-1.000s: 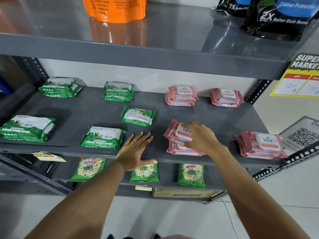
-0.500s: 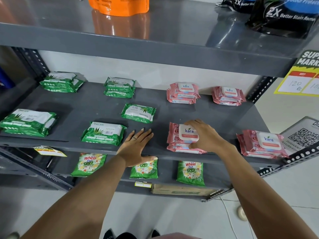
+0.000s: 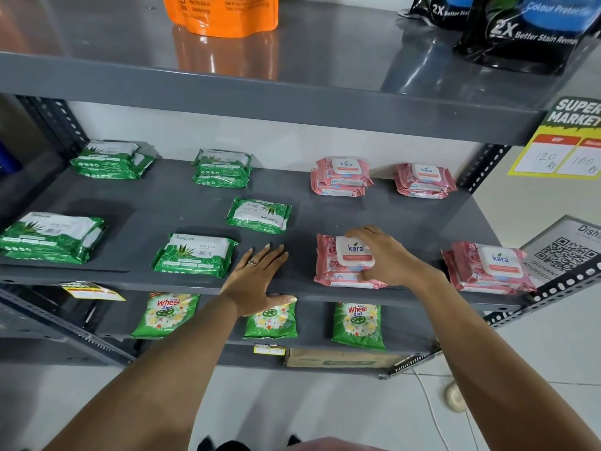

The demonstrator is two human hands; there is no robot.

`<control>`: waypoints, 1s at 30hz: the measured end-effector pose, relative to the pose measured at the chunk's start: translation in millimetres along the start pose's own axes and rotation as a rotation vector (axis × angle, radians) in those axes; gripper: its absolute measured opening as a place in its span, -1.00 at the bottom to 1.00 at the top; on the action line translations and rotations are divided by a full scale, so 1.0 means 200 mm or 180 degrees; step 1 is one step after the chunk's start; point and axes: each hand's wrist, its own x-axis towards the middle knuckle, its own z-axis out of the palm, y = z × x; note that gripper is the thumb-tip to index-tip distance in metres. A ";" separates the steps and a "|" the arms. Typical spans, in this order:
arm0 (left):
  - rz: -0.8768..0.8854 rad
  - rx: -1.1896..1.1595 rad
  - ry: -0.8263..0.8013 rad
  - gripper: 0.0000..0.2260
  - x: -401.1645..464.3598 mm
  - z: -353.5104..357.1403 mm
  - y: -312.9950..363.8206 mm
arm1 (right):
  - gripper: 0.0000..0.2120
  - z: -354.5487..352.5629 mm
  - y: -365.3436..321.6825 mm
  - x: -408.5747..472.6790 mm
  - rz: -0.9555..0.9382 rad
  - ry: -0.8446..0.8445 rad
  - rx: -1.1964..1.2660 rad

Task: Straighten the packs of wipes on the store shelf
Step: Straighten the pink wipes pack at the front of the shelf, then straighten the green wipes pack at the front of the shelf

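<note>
Currently the left hand (image 3: pixel 257 281) lies flat and spread on the front edge of the shelf (image 3: pixel 182 206), thumb hooked under the lip, holding nothing. The right hand (image 3: pixel 387 255) is cupped over the front pink stack (image 3: pixel 338 265), fingers on the far edge of the top pack's white lid, thumb at its near edge, pinching that pack. The stack appears to be 2 or 3 packs high and sits at the front edge, right of centre.

Judged by look, the packs are soft film pouches: light, pliable, slick enough to slide on the painted metal. The rigid lid is the firmest place to grip; squeezing the ends would likely only crumple the film.

Just beside the left hand, the front green pack (image 3: pixel 195 255) sits slightly skewed. The left green stack (image 3: pixel 52 236) lies near the front-left corner, and the right pink stack (image 3: pixel 487 271) near the front-right corner, overhanging the edge somewhat. Both are well apart from the working stack.

Mid-shelf, 1 tilted green pack (image 3: pixel 260 213) lies upside down to the viewer and askew; it probably needs turning.

Along the back edge stand 4 stacks, 2 green and 2 pink, the rear pink stack (image 3: pixel 341 177) loosely fanned. Nothing obstructs the reach.
</note>
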 end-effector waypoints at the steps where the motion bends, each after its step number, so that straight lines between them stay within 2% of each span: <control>1: 0.0006 -0.0008 0.0007 -0.10 0.00 0.00 0.00 | -0.17 -0.01 0.00 0.00 0.0028 -0.0056 0.0045; 4: 0.0054 -0.0091 0.0072 -0.07 -0.01 0.00 -0.01 | -0.09 -0.08 0.00 -0.04 0.0132 -0.0033 0.0259; 8: 0.0150 -0.0471 0.0168 -0.04 0.00 0.00 -0.03 | -0.28 -0.23 0.00 -0.08 0.0248 0.0665 0.0216; 10: 0.0105 -0.0801 0.0180 -0.11 -0.01 -0.02 -0.04 | -0.39 -0.27 -0.02 -0.06 0.0259 0.0901 0.0200; 12: -0.0006 -0.1112 0.0239 -0.27 -0.02 -0.07 -0.04 | -0.47 -0.26 -0.07 -0.03 0.0243 0.0950 0.0270; 13: 0.0005 -0.1015 0.0340 -0.36 -0.04 -0.10 -0.04 | -0.50 -0.25 -0.11 0.00 0.0205 0.0951 0.0308; 15: 0.0101 -0.0233 0.0740 -0.48 -0.07 -0.16 -0.07 | -0.56 -0.20 -0.20 0.09 0.0063 0.0951 0.0367; 17: -0.0030 0.0101 0.1058 -0.45 -0.13 -0.23 -0.13 | -0.56 -0.14 -0.30 0.21 -0.0069 0.0968 0.0240; 19: -0.0193 0.0157 0.1178 -0.38 -0.22 -0.30 -0.26 | -0.46 -0.06 -0.42 0.35 -0.0093 0.0889 -0.0187; 21: -0.0335 0.0200 0.0977 -0.27 -0.33 -0.36 -0.44 | -0.33 0.01 -0.54 0.48 -0.0104 0.0683 -0.0541; 25: -0.0605 0.0102 0.0178 0.12 -0.54 -0.39 -0.82 | -0.16 0.14 -0.69 0.72 -0.0097 0.0167 -0.0636; 28: -0.0716 0.0039 -0.0321 0.18 -0.60 -0.34 -0.98 | -0.09 0.20 -0.72 0.83 0.0241 -0.0115 -0.0269; 30: -0.0693 0.0170 -0.0432 0.18 -0.60 -0.29 -1.03 | -0.03 0.24 -0.73 0.87 0.0414 -0.0252 -0.0098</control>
